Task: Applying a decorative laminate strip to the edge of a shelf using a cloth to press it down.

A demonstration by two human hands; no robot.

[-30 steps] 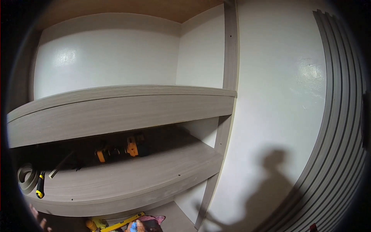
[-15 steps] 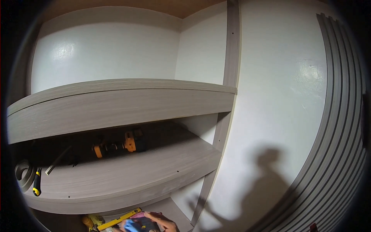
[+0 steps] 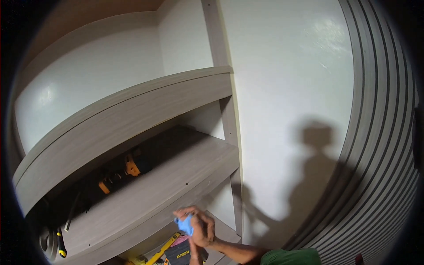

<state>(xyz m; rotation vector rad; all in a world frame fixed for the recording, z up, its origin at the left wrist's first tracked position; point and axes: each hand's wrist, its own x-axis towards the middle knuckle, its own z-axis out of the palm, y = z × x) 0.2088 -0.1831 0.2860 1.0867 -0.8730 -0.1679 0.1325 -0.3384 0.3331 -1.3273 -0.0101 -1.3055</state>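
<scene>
My right hand is raised in front of the lower shelves, its forearm in a green sleeve coming from the lower right. Its fingers are curled round a crumpled light-blue piece that looks like cloth. Of my left hand, only a narrow part shows just beneath, touching or very near the right; its fingers cannot be made out. Below the hands lie a black fabric tool bag with yellow lettering, something pink and a yellow spirit level.
On the middle shelf lie a yellow-and-black power tool, a yellow-and-black utility knife, a thin strip and a grey roll. A white wall panel and a grey slatted panel stand to the right.
My hands have risen from the bottom edge with the blue cloth, so the right forearm and green sleeve now show. The view has tilted and turned right.
</scene>
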